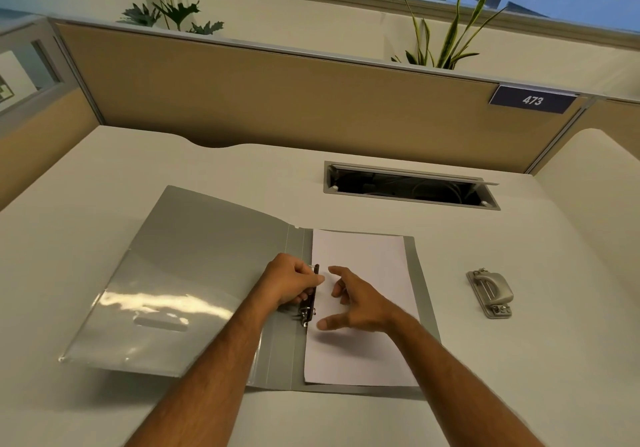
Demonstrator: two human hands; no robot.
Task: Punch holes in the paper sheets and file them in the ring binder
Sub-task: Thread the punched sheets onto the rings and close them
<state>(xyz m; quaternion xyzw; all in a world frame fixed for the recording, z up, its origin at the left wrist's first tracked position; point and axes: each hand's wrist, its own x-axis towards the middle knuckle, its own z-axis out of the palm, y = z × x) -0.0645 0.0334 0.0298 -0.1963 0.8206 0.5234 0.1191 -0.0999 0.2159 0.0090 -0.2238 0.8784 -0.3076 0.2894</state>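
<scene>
Your left hand [292,282] pinches the metal ring clasp [309,303] of the open grey plastic binder [194,273]; your right hand [353,303], fingers spread, hovers over the thin, floppy white sheets [363,342] lying right of the rings. Hold them flat near the punched edge.

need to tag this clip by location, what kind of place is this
Most likely an open-plan office cubicle: a white desk with a cable hatch, fabric partition panels around it, and a numbered plate reading 473 on the panel.

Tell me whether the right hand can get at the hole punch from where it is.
Probably yes: the right hand is open over the paper, and bare desk lies between it and the hole punch.
</scene>
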